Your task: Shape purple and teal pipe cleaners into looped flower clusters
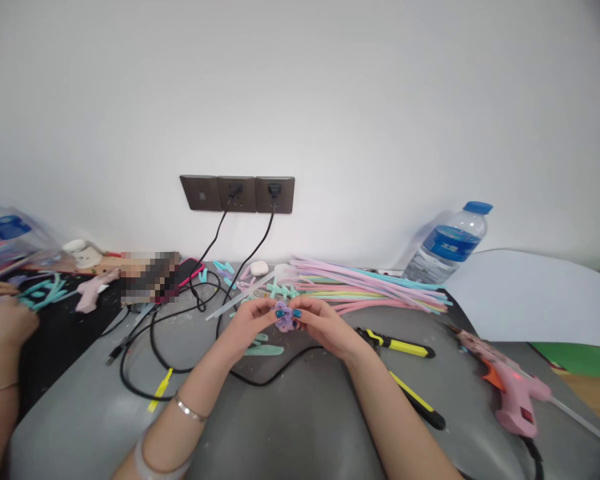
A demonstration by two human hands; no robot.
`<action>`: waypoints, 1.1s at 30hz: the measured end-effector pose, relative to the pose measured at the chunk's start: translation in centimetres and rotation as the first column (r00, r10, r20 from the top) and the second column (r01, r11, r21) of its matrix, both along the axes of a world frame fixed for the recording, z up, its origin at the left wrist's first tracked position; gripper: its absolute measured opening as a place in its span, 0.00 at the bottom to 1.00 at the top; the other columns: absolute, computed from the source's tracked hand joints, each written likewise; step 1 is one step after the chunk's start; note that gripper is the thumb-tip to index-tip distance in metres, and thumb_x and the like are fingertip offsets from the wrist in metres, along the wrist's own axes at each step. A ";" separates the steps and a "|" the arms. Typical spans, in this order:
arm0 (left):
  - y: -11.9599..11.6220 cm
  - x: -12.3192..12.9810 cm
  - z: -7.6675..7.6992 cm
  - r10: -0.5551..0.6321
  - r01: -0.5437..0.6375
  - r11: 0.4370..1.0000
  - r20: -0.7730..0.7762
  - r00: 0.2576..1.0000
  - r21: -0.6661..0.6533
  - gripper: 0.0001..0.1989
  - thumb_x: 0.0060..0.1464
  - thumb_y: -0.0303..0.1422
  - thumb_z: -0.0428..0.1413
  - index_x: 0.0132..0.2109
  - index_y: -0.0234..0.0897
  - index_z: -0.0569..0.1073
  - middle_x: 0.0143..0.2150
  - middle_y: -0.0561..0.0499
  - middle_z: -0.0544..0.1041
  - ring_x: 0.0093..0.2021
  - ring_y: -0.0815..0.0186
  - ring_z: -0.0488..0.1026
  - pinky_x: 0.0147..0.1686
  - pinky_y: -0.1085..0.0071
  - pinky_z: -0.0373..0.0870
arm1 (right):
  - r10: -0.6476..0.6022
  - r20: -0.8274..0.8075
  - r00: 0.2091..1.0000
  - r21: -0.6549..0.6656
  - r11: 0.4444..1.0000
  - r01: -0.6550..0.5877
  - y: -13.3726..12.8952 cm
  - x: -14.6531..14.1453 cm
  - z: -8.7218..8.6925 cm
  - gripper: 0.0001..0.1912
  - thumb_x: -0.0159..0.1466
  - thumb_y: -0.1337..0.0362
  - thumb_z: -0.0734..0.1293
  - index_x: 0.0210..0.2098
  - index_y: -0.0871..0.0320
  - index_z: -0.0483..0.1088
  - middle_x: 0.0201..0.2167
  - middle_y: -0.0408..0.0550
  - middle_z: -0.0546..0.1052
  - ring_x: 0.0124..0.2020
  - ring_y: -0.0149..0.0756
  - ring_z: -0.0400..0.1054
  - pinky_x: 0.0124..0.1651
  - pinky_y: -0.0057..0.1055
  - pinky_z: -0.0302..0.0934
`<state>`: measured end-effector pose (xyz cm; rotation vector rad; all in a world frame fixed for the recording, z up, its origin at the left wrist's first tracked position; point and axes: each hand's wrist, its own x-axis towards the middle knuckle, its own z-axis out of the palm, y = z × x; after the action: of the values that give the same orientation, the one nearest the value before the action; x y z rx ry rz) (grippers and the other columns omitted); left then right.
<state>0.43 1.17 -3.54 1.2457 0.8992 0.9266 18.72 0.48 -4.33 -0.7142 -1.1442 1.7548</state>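
Note:
A small purple fuzzy piece (285, 316), curled into loops like a flower, is pinched between the fingertips of my left hand (253, 321) and my right hand (323, 324). Both hands are closed on it, thumbs meeting at its front, above the grey table (290, 427). Just behind it lie mint green twisted pieces (281, 290). Flat green strips (264, 350) rest below my left hand. A bundle of pastel pipe cleaners (370, 283) stretches behind my right hand.
Yellow-black pliers (405, 347) lie right of my right wrist. Farther right is a pink glue gun (517, 393). A water bottle (450, 243) leans near the wall. Black cables (153, 340) loop at left. Another person's hand (5, 320) is at the far left.

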 end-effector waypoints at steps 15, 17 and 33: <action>-0.3 0.2 0.7 0.027 0.002 0.981 -0.149 0.988 0.193 0.12 0.48 0.40 0.63 0.32 0.34 0.77 0.27 0.52 0.75 0.29 0.68 0.67 0.31 0.74 0.62 | 0.119 -0.059 0.991 -0.182 0.975 -0.128 -0.2 0.5 0.2 0.15 0.50 0.57 0.78 0.31 0.60 0.77 0.25 0.42 0.71 0.25 0.26 0.58 0.31 0.27 0.50; -0.4 0.2 0.9 0.023 0.023 0.970 -0.185 0.982 0.240 0.10 0.50 0.38 0.61 0.32 0.34 0.77 0.28 0.52 0.76 0.30 0.67 0.68 0.32 0.73 0.63 | 0.133 -0.068 0.989 -0.204 0.968 -0.145 -0.2 0.6 0.2 0.16 0.50 0.57 0.78 0.31 0.61 0.77 0.25 0.42 0.72 0.25 0.26 0.59 0.31 0.27 0.51; -0.4 0.5 0.1 0.096 -0.080 0.982 -0.089 0.991 0.171 0.12 0.52 0.41 0.59 0.35 0.35 0.77 0.31 0.51 0.76 0.33 0.66 0.70 0.35 0.72 0.66 | -0.034 -0.079 0.996 -0.138 0.990 0.023 0.0 -0.3 0.2 0.14 0.52 0.58 0.77 0.28 0.59 0.73 0.24 0.40 0.69 0.26 0.27 0.59 0.31 0.27 0.51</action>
<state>0.94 0.81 -3.48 1.4139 0.9755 1.0361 18.41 0.48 -4.15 -0.7309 -0.9618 1.8341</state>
